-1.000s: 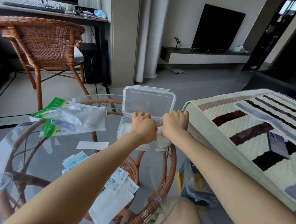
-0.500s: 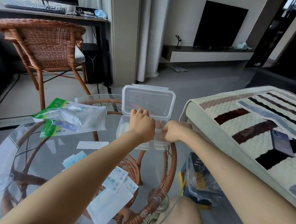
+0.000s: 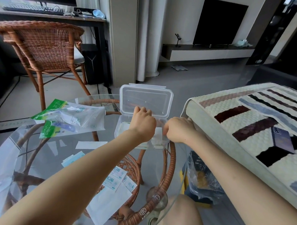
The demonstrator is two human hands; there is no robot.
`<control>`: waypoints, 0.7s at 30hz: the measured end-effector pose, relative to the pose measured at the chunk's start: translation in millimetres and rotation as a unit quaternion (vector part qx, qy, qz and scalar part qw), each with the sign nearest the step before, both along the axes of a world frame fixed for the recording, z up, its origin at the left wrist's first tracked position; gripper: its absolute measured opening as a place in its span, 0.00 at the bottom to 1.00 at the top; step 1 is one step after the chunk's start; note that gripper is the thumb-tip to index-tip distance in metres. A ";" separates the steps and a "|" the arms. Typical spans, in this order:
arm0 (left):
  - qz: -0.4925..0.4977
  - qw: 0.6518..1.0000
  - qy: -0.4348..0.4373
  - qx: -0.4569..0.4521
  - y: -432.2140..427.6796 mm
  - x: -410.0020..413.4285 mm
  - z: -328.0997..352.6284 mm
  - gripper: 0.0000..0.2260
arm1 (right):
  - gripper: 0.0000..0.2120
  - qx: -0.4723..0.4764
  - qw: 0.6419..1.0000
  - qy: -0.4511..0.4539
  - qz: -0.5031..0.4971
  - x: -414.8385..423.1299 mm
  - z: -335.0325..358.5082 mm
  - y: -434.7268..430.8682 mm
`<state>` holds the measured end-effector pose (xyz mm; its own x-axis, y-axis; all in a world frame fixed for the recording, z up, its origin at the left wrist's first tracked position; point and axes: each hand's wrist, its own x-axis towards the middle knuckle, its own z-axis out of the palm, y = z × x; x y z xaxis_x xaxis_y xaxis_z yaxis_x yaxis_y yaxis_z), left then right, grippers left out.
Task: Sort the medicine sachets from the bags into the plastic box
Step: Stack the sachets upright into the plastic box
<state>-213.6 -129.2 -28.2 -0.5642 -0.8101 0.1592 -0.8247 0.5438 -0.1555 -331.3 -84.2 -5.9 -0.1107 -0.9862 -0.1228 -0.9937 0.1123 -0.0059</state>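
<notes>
Box [image 3: 119,130] sits at the far edge of the glass table [image 3: 30,161], with its clear lid [image 3: 145,99] standing open behind it. I only see both hands from the back, so the fingertips are hidden. Left hand [image 3: 142,124] is a fist inside the box with its knuckles up near the lid's lower edge and its fingers curled under. Can't tell if it grips anything. Right hand [image 3: 177,129] is also curled, at the box's right rim, with the fingers tucked out of sight, so whether it's pinching the rim or a sachet I can't tell. The hands cover most of the box's inside. White sachets [image 3: 157,141] show through the front wall and in the gap between the wrists, count unreadable. Bags [image 3: 73,116] lie left of the box, clear with green tops, and their contents are a blur. My left forearm partly covers the loose sachets [image 3: 114,179] near the table's near edge. A white strip [image 3: 91,144] lies between the bags and those sachets. Phone [image 3: 283,139] lies on the patterned cover [image 3: 230,103] to the right. The frame's bottom cuts off both forearms and a knee.
</notes>
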 end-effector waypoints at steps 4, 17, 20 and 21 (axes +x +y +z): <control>0.003 1.000 -0.016 0.021 -1.4 -0.5 -0.8 0.08 | 0.15 -0.019 0.997 0.057 0.038 2.1 -3.7 5.1; 0.016 0.994 0.095 0.043 -0.9 12.0 18.1 0.10 | 0.17 -0.110 0.992 0.002 0.057 2.0 13.5 22.9; 0.032 0.987 0.146 0.050 5.7 30.9 35.5 0.15 | 0.20 -0.127 0.988 -0.040 0.076 9.4 19.8 30.6; 0.037 0.985 0.161 0.046 8.1 39.3 40.8 0.17 | 0.21 -0.130 0.986 -0.061 0.083 12.6 20.8 34.2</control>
<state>-174.3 -121.1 12.6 -0.4344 -0.8670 0.2441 -0.8614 0.4791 0.1686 -318.7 -49.9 15.0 0.0543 -0.9893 0.1351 -0.9883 -0.0726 -0.1342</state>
